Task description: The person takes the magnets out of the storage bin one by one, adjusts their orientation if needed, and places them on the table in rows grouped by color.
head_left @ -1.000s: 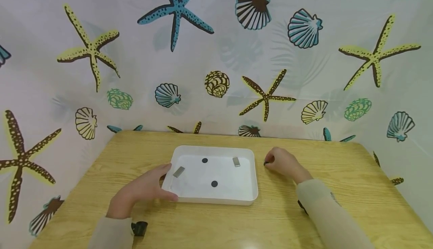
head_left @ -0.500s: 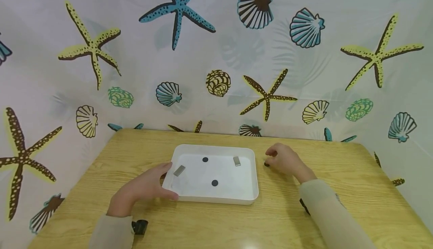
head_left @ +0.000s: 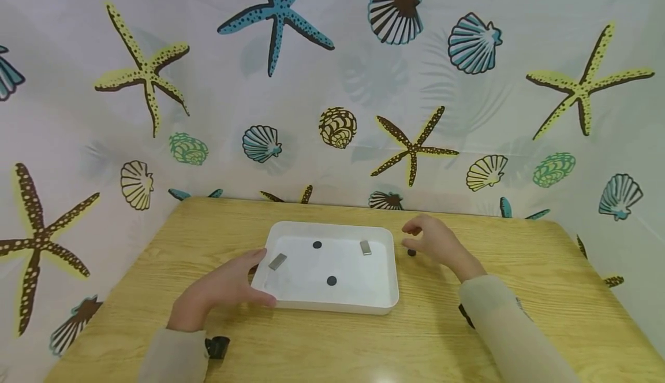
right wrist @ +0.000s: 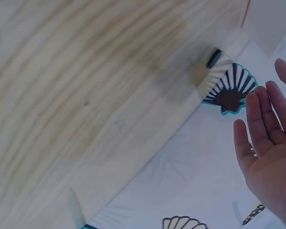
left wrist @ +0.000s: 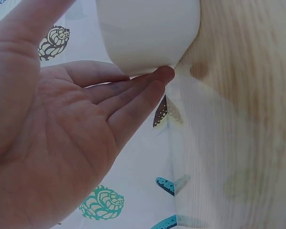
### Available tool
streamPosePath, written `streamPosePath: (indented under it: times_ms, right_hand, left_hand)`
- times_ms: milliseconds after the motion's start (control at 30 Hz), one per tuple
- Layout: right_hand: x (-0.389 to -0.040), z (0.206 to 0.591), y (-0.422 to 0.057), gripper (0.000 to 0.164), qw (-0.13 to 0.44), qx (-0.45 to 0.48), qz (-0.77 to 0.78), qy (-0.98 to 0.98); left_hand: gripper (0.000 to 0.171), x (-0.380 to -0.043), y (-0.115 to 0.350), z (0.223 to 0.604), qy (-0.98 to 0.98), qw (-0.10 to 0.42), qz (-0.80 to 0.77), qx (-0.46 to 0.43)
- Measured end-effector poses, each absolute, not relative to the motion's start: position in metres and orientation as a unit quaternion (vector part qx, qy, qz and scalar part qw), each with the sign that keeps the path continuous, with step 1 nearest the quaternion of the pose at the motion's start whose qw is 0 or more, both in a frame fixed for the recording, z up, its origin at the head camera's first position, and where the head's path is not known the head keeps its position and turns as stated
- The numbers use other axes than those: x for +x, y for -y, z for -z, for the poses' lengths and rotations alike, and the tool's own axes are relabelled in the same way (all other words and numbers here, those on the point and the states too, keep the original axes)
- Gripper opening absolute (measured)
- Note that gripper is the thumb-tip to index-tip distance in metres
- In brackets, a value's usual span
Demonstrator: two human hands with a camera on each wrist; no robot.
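Note:
A shallow white tray (head_left: 332,307) stands on the wooden table. My left hand (head_left: 223,282) rests against its left end, the thumb at the front corner and the other fingers on the left side. In the left wrist view those fingers (left wrist: 133,100) are nearly straight, their tips right at the tray's lower edge (left wrist: 152,38). To the right of the tray, a small black disc (head_left: 412,252) lies on the table. My right hand (head_left: 436,241) is just over it, thumb and fingers spread apart, holding nothing. The right wrist view shows the disc (right wrist: 214,58) away from the fingertips.
Inside the tray are a black disc (head_left: 317,245) at the back, another black disc (head_left: 331,281) nearer the front, and silver-grey rectangular pieces at left (head_left: 277,261) and right (head_left: 366,248). A shell-and-starfish patterned cloth (head_left: 296,94) hangs behind the table.
My right fingers have let go of the black disc, opened and lifted slightly off it, leaving it on the table. The left hand and tray have stayed in place.

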State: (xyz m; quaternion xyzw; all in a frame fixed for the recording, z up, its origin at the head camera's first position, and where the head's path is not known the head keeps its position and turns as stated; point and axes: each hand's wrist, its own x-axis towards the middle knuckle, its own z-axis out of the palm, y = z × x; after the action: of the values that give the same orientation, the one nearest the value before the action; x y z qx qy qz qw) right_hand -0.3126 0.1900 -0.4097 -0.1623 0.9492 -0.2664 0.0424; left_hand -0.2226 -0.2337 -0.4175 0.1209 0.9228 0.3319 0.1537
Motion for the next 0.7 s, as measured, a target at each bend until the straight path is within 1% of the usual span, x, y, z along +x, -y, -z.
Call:
streamPosePath:
  times_ms: [233,500,700]
  right_hand:
    - [-0.305,0.4,-0.168,0.032,0.027,-0.187,0.272,-0.944]
    - [-0.297,0.397,-0.141,0.033,0.037,-0.204,0.286,-0.936]
    - [-0.292,0.401,-0.122,0.03,0.044,-0.227,0.278,-0.932]
  left_hand:
    - [0.127,-0.223,0.233,0.417,-0.925,0.153,-0.328,0.119]
    - [0.127,-0.222,0.234,0.417,-0.92,0.155,-0.338,0.124]
    - [0.127,-0.223,0.233,0.417,-0.923,0.156,-0.332,0.117]
